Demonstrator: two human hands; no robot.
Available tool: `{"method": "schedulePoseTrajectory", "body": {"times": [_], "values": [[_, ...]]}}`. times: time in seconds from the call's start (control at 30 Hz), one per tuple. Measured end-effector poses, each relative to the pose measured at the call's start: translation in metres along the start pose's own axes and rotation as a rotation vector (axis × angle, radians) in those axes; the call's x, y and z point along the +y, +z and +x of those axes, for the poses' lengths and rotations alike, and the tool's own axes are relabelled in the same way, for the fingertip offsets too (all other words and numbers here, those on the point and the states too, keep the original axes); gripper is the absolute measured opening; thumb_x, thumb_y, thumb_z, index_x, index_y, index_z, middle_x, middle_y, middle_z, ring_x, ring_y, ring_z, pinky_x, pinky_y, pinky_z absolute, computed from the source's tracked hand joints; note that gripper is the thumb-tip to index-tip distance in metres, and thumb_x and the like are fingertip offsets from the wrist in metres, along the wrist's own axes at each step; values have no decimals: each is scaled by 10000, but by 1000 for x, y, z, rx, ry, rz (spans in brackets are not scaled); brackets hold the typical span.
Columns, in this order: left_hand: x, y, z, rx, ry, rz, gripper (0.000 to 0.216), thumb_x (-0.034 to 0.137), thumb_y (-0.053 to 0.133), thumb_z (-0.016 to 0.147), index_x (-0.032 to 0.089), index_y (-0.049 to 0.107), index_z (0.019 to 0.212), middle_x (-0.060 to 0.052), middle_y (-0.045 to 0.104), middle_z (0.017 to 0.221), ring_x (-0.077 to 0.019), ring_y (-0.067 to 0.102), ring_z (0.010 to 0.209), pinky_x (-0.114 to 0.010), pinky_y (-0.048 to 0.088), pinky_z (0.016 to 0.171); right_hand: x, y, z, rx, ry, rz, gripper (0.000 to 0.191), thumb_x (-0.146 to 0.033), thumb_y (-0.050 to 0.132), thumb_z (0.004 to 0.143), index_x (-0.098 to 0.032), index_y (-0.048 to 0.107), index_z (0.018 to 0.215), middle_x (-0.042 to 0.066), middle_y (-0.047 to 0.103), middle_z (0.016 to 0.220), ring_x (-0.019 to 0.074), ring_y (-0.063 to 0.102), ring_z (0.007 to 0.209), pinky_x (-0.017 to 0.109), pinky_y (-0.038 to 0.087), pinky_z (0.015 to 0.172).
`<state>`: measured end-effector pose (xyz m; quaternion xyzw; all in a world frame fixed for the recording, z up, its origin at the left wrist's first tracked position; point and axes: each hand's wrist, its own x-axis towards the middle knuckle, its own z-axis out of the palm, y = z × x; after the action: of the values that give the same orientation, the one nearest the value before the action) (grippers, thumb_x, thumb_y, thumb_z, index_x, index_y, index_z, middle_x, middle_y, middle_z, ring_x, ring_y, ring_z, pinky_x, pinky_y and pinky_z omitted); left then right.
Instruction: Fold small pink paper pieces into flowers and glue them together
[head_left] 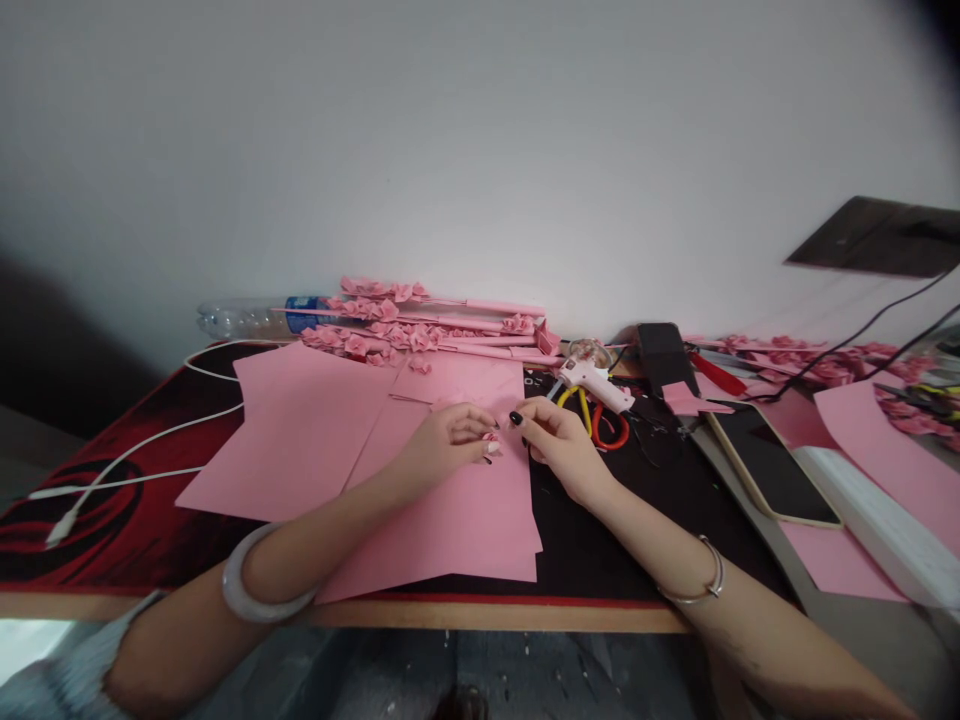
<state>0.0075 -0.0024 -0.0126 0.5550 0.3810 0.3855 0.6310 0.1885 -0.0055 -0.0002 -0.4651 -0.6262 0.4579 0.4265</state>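
Item: small pink paper fold, pinched between left hand and right hand; liable to crush or tear if over-squeezed.

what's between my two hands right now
A small folded pink paper piece, pinched by the left hand, close to the right hand; seen in the head view.
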Motion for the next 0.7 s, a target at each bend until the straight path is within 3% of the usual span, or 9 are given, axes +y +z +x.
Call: {"method": "schedulePoseTrajectory", "body": {"times": [0.17, 0.33, 0.7], "values": [[0, 2, 0, 4, 12, -5, 303, 167, 703, 666, 156, 524, 911, -9, 641, 751, -145, 652, 672, -294, 520, 647, -7, 0, -2, -13, -181, -206, 114, -205, 582, 791, -170, 610, 686, 47, 521, 862, 152, 497, 777, 266, 386, 641], [-1, 3, -2, -36, 22, -3, 326, 132, 704, 651, 152, 507, 910, 14, 628, 715, -129, 647, 662, -290, 517, 675, -7, 2, -4, -61, -156, -267, 25, -165, 623, 740, -167, 639, 720, 48, 514, 899, 133, 498, 723, 254, 394, 602], [-3, 4, -4, -79, 28, 82, 314, 136, 679, 670, 167, 522, 940, 23, 604, 711, -139, 640, 707, -304, 503, 743, 0, 0, 0, -164, -65, -201, 148, -153, 608, 712, -149, 555, 575, 15, 491, 768, 138, 493, 729, 279, 376, 681]]}}
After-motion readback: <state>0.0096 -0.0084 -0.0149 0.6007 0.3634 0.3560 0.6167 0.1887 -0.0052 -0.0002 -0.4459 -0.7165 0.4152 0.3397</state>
